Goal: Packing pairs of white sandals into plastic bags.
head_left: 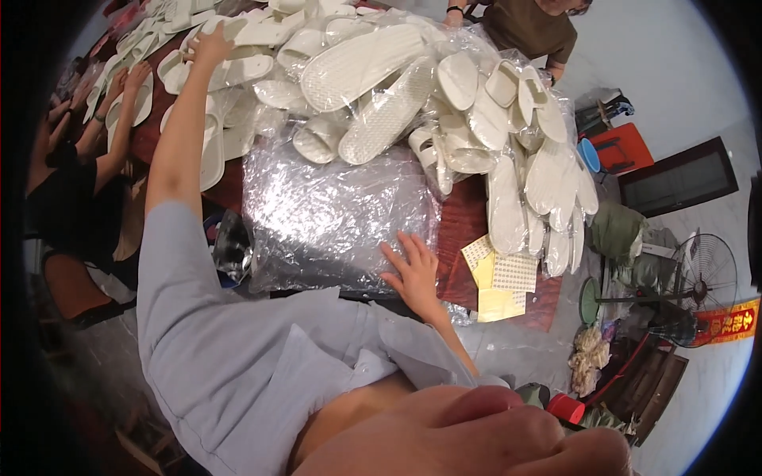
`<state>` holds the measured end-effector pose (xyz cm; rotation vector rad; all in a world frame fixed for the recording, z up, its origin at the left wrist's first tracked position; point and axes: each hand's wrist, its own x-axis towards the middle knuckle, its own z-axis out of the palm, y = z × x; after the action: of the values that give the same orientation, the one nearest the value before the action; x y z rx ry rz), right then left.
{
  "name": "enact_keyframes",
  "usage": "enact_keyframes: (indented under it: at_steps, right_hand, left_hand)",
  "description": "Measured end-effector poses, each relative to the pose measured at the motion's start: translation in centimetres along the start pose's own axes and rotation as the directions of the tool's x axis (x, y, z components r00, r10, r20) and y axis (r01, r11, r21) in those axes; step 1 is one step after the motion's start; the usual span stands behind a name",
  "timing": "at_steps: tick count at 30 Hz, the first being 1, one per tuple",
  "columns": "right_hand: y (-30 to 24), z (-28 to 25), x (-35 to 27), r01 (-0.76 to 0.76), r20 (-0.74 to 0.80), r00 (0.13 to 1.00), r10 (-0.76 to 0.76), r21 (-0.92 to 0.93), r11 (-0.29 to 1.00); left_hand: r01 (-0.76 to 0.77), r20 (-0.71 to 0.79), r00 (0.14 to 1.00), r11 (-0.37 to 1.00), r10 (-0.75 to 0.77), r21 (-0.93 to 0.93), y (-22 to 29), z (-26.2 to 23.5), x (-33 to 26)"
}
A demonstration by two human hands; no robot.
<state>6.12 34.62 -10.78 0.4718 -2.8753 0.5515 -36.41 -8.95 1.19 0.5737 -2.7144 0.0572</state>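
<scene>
My left arm stretches far across the table, and my left hand [209, 45] is at the far-left pile, its fingers apart over a cream slipper [248, 70]; whether it grips one is hard to see. My right hand [414, 274] lies open, fingers spread, on the near right part of a stack of clear plastic bags [317, 210]. Beyond the stack is a heap of cream slippers in clear bags [389, 111]. Loose unbagged slippers lie on the left, around my left forearm.
Sticker sheets [508, 278] lie on the dark red table [464, 218] right of the stack. Another person [524, 32] stands across the table; others' hands [131, 83] handle slippers at the far left. A standing fan [698, 278] and a red stool [623, 148] are on the right.
</scene>
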Motion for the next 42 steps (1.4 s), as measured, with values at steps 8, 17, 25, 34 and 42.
enact_keyframes:
  at_steps: [8,17,25,34,42]
  right_hand:
    - [-0.5,0.9,-0.3,0.076,-0.006,0.997,-0.075,0.042,0.996]
    - [-0.4,0.5,0.5,0.122,-0.005,0.993,-0.122,0.071,0.99]
    - [-0.8,-2.0,1.0,0.117,0.051,0.991,-0.123,0.114,0.987]
    - [3.6,-10.7,10.4,0.122,-0.433,0.899,-0.068,0.097,0.988]
    - [9.7,-8.4,21.0,-0.181,-0.376,0.925,0.055,-0.309,0.934]
  left_hand:
    - [-0.787,-0.317,0.548,0.348,0.774,-0.51,5.7,-11.7,-31.6]
    - [-0.781,-0.203,0.47,0.297,0.859,-0.549,7.6,-3.2,-43.6]
    - [-0.769,-0.212,0.466,0.275,0.859,-0.577,7.2,-3.2,-43.3]
    - [-0.777,-0.192,0.466,0.296,0.864,-0.555,7.1,-3.3,-43.2]
    - [-0.787,-0.222,0.456,0.274,0.862,-0.553,7.3,-2.7,-43.5]
